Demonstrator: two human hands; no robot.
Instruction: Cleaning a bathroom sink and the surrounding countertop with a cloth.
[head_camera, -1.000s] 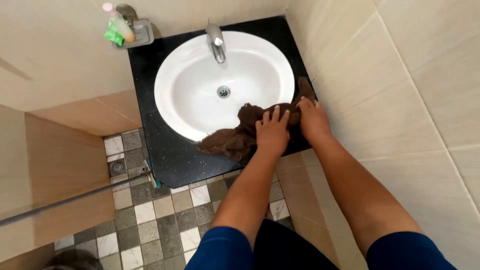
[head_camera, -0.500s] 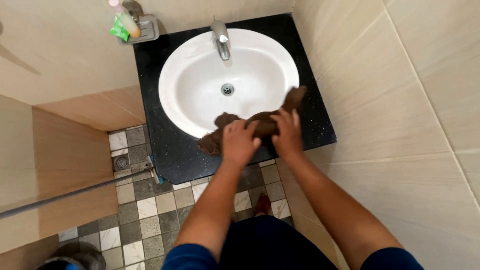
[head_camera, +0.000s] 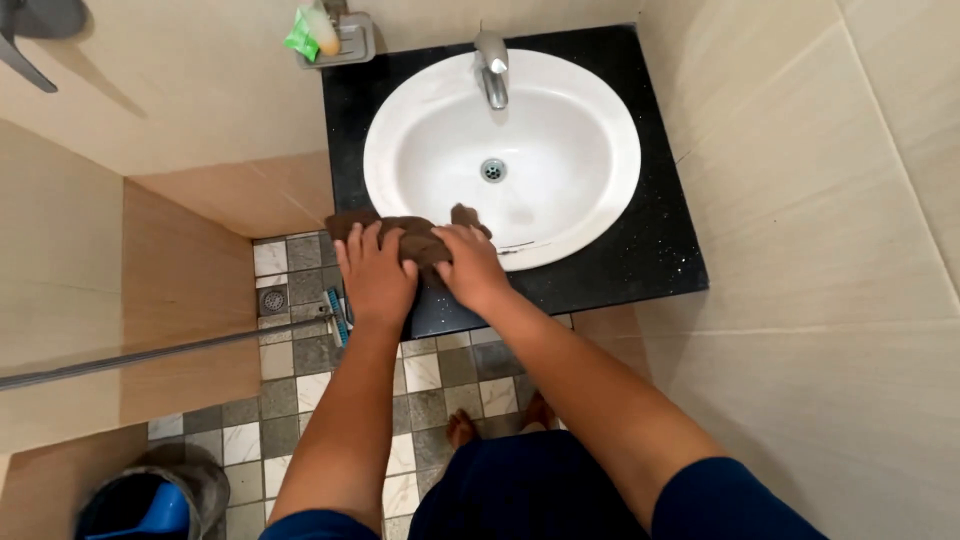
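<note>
Both hands pressed flat on brown rag (head_camera: 415, 236) at near-left rim of white basin (head_camera: 560, 215), over black desk (head_camera: 640, 265). Left hand (head_camera: 377, 275) and right hand (head_camera: 472, 266) had fingers spread, grip open, palms pinning rag, not clenched. Wiping looked midway: desk's left front corner being covered; faucet (head_camera: 491, 68) and soap holder (head_camera: 340, 38) side untouched.

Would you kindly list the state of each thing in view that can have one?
Brown cloth: crumpled, pressed flat on the sink's front rim.
Left hand: fingers spread, pressing the cloth.
Right hand: palm down on the cloth.
Chrome tap: no water running.
White oval sink: basin empty, drain unplugged.
</note>
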